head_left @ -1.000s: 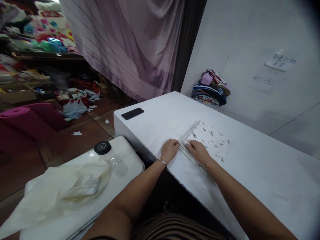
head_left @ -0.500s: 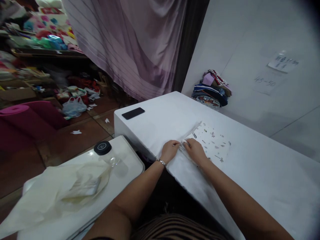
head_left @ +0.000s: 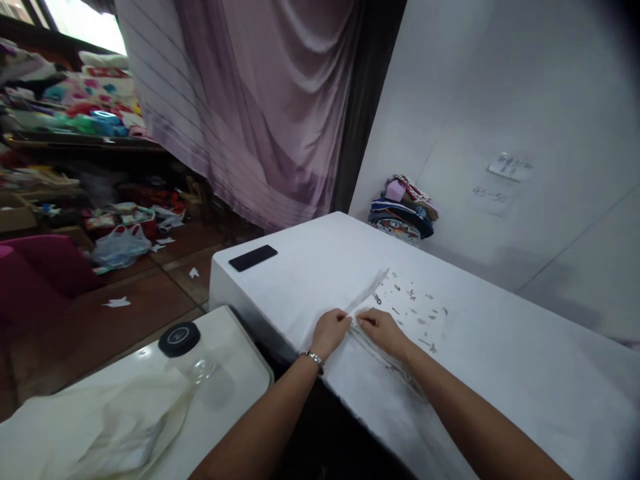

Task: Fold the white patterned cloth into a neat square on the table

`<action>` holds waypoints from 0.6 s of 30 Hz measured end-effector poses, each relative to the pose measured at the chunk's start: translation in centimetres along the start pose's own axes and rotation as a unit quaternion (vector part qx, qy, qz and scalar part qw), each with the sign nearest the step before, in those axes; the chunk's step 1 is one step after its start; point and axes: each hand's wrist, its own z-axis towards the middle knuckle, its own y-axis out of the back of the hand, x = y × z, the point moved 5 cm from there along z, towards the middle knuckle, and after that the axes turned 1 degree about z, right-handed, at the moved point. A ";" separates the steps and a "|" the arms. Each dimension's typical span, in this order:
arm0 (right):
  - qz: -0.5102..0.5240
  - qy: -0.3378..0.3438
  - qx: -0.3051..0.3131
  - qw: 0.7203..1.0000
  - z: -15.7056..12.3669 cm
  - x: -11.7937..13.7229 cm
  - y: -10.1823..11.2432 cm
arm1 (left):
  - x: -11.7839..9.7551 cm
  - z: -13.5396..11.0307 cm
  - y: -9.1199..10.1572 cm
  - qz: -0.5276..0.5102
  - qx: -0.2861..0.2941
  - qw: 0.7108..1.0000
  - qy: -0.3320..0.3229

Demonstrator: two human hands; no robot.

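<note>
A white fabric piece with small scattered prints (head_left: 413,307) lies on the white-covered table (head_left: 310,257). My left hand (head_left: 330,333), with a bracelet at its wrist, pinches the near left edge of this fabric. Close beside it, my right hand (head_left: 383,330) has its fingers closed on the same edge. Folded or gathered layers of the cloth run under my right hand and forearm toward the table's near edge. The fingertips of both hands almost meet, and the exact bit of cloth between them is too small to make out.
A black phone (head_left: 253,258) lies at the table's far left corner. On a lower white surface (head_left: 240,360) at left sit a round black object (head_left: 179,339) and pale cloth (head_left: 115,427). Folded fabrics (head_left: 404,208) are stacked by the wall; a purple curtain (head_left: 250,113) hangs behind.
The view has tilted up and turned slightly right, so everything sits lower and farther left in the picture. Both hands stay at the fabric's edge, with the fingertips slightly shifted.
</note>
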 end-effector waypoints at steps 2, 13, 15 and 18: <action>0.017 -0.014 -0.045 0.999 0.5 -1.9 1.6 | 0.2 0.1 0.0 -0.001 0.001 1.000 -0.001; -0.170 -0.134 0.024 0.976 4.8 -10.0 1.4 | -0.3 0.0 0.3 0.019 0.018 1.000 0.016; -0.159 -0.136 0.029 0.977 5.0 -10.3 1.2 | -0.6 0.1 0.6 0.051 0.021 0.998 0.013; -0.148 -0.112 0.004 0.983 5.6 -10.8 2.5 | -1.2 0.5 1.1 0.089 0.024 0.996 0.009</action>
